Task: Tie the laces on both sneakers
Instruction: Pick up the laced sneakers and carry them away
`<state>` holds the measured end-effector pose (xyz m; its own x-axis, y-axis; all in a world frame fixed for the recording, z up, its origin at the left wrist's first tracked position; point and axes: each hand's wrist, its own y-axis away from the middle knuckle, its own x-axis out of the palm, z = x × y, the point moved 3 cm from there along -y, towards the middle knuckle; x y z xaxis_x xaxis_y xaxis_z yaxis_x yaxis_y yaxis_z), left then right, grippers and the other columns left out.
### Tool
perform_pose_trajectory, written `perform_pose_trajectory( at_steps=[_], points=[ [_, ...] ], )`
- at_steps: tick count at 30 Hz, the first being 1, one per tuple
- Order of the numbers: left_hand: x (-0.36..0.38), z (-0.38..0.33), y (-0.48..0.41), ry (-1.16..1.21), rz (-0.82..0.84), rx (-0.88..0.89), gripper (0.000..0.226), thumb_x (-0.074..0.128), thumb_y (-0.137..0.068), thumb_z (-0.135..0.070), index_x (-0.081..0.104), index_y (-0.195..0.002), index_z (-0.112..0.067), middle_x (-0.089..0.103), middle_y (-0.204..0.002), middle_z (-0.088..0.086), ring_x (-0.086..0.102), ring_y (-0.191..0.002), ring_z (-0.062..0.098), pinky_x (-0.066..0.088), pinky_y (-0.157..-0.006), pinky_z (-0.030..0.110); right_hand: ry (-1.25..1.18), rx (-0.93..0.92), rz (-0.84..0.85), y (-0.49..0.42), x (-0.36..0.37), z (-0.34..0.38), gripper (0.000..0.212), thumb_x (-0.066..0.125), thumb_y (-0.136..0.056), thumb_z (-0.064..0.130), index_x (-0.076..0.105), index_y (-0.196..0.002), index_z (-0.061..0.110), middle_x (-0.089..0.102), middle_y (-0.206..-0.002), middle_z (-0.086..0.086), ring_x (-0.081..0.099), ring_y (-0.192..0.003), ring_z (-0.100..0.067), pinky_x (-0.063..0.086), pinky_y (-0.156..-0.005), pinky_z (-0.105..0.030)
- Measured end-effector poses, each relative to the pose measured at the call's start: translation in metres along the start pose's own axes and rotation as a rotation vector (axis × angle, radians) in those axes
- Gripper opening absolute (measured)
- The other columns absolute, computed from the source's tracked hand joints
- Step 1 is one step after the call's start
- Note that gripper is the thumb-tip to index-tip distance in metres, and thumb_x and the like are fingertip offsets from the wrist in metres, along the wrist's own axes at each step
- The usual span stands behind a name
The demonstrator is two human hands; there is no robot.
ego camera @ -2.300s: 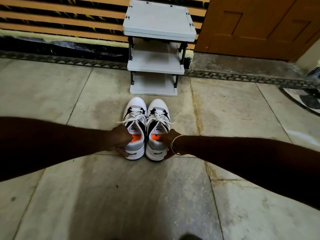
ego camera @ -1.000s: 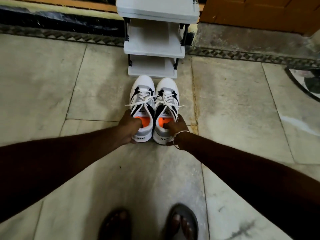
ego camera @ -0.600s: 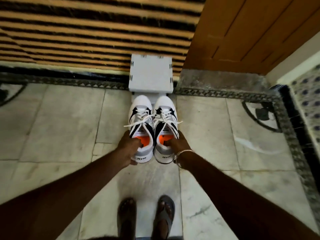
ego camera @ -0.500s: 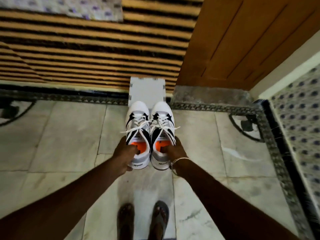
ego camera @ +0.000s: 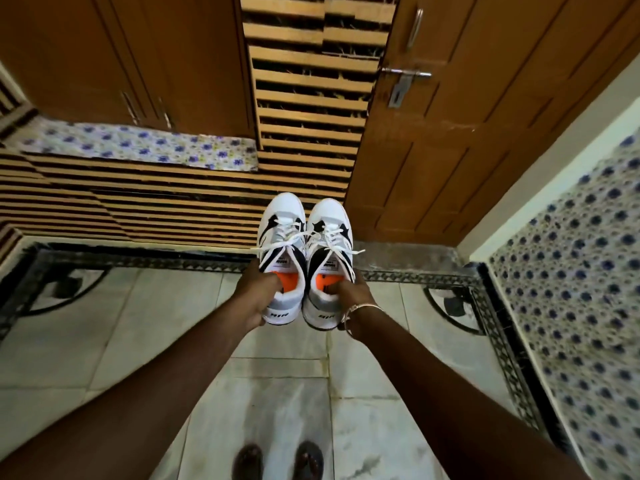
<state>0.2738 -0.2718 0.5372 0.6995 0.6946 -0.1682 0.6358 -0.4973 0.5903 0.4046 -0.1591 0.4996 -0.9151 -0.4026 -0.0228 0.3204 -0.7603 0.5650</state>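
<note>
The fingers (ego camera: 274,283) of the left hand (ego camera: 254,296) are curled down into the orange-lined mouth of the left sneaker (ego camera: 282,233), clamped on its padded collar with the thumb side round the outer heel. The right hand (ego camera: 350,295) does the same to the right sneaker (ego camera: 329,233), its fingers hooked inside the opening and pinching the collar, a thin bangle (ego camera: 363,308) on the wrist. Both shoes are held up in the air side by side, touching, just above the middle of the view toward 12 o'clock, heels toward the person and toes pointing away. The white laces (ego camera: 304,237) are threaded, but their ends stick out loose to 9 and 3 o'clock. Both bare forearms run back toward 7 and 5 o'clock. Two sandalled feet (ego camera: 310,459) stand on the pale marble floor (ego camera: 104,341) at 6 o'clock. A slatted wall (ego camera: 311,98) is at 12 o'clock, a wooden door (ego camera: 450,150) at 1 o'clock and a blue-dotted tiled wall (ego camera: 571,271) at 3 o'clock.
</note>
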Motion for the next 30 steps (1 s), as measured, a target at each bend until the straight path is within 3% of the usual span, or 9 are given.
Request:
perform_pose_trajectory(
  at_steps=[9, 11, 14, 15, 17, 21, 23, 26, 30],
  points=[
    [0.008, -0.028, 0.026, -0.008, 0.018, 0.006, 0.032, 0.046, -0.091, 0.003, 0.056, -0.078, -0.025, 0.058, -0.075, 0.002, 0.054, -0.064, 0.021, 0.041, -0.054, 0.025, -0.039, 0.080, 0.048, 0.009, -0.006, 0.026, 0.041, 0.065, -0.072, 0.000, 0.062, -0.108, 0.019, 0.066, -0.093, -0.011, 0.055, -0.068, -0.020, 0.037, -0.060, -0.023],
    [0.011, -0.036, 0.022, -0.007, 0.003, 0.006, 0.026, 0.047, -0.090, 0.001, 0.056, -0.081, -0.022, 0.059, -0.076, 0.006, 0.054, -0.066, 0.022, 0.043, -0.058, 0.026, -0.041, 0.079, 0.049, 0.003, -0.006, 0.035, 0.037, 0.064, -0.075, 0.000, 0.062, -0.110, 0.014, 0.066, -0.090, -0.011, 0.053, -0.067, -0.019, 0.035, -0.059, -0.022],
    [0.015, -0.047, 0.010, -0.011, -0.003, 0.011, 0.022, 0.049, -0.088, 0.000, 0.058, -0.089, -0.020, 0.060, -0.079, 0.010, 0.055, -0.069, 0.025, 0.045, -0.063, 0.030, -0.016, 0.065, 0.062, -0.013, -0.003, 0.046, 0.051, 0.068, -0.065, 0.007, 0.064, -0.115, 0.011, 0.069, -0.106, -0.013, 0.054, -0.069, -0.018, 0.035, -0.058, -0.021],
    [0.015, -0.049, 0.006, -0.007, -0.004, 0.012, 0.022, 0.049, -0.089, 0.000, 0.058, -0.086, -0.019, 0.059, -0.078, 0.010, 0.054, -0.068, 0.025, 0.045, -0.063, 0.030, -0.010, 0.067, 0.067, -0.016, -0.001, 0.050, 0.045, 0.069, -0.070, 0.005, 0.064, -0.114, 0.012, 0.067, -0.106, -0.013, 0.055, -0.070, -0.019, 0.037, -0.058, -0.022],
    [0.015, -0.053, -0.002, 0.009, 0.000, -0.005, 0.021, 0.049, -0.090, -0.001, 0.057, -0.083, -0.019, 0.057, -0.077, 0.011, 0.053, -0.068, 0.024, 0.046, -0.066, 0.033, 0.015, 0.073, 0.072, -0.030, 0.003, 0.053, 0.036, 0.068, -0.077, 0.003, 0.063, -0.111, 0.015, 0.064, -0.106, -0.011, 0.058, -0.083, -0.025, 0.043, -0.066, -0.027],
    [0.009, -0.061, -0.044, 0.025, 0.000, -0.044, 0.015, 0.050, -0.089, -0.004, 0.057, -0.086, -0.016, 0.056, -0.078, 0.013, 0.053, -0.069, 0.026, 0.046, -0.070, 0.039, 0.075, 0.097, 0.075, -0.074, 0.026, 0.058, 0.047, 0.076, -0.073, 0.007, 0.066, -0.119, 0.014, 0.067, -0.117, -0.013, 0.062, -0.106, -0.034, 0.050, -0.085, -0.043],
    [0.006, -0.063, -0.071, 0.015, 0.006, -0.059, 0.017, 0.052, -0.090, -0.005, 0.057, -0.080, -0.017, 0.056, -0.077, 0.012, 0.054, -0.069, 0.026, 0.046, -0.066, 0.035, 0.067, 0.111, 0.073, -0.095, 0.037, 0.058, 0.049, 0.076, -0.072, 0.005, 0.065, -0.119, 0.013, 0.067, -0.115, -0.013, 0.062, -0.102, -0.033, 0.052, -0.084, -0.042],
    [0.003, -0.071, -0.126, -0.004, 0.014, -0.053, 0.016, 0.053, -0.091, -0.006, 0.056, -0.082, -0.019, 0.057, -0.078, 0.009, 0.054, -0.069, 0.026, 0.046, -0.063, 0.033, 0.058, 0.097, 0.064, -0.138, 0.056, 0.060, 0.044, 0.073, -0.075, 0.001, 0.065, -0.117, 0.011, 0.067, -0.105, -0.012, 0.059, -0.079, -0.024, 0.046, -0.069, -0.031],
    [0.000, -0.076, -0.215, -0.031, 0.009, -0.060, 0.013, 0.052, -0.092, -0.005, 0.058, -0.098, -0.015, 0.058, -0.079, 0.008, 0.054, -0.070, 0.025, 0.044, -0.059, 0.029, 0.087, 0.100, 0.049, -0.204, 0.086, 0.058, 0.032, 0.071, -0.077, -0.001, 0.067, -0.100, 0.020, 0.069, -0.096, -0.011, 0.060, -0.074, -0.022, 0.050, -0.073, -0.035]
  ],
)
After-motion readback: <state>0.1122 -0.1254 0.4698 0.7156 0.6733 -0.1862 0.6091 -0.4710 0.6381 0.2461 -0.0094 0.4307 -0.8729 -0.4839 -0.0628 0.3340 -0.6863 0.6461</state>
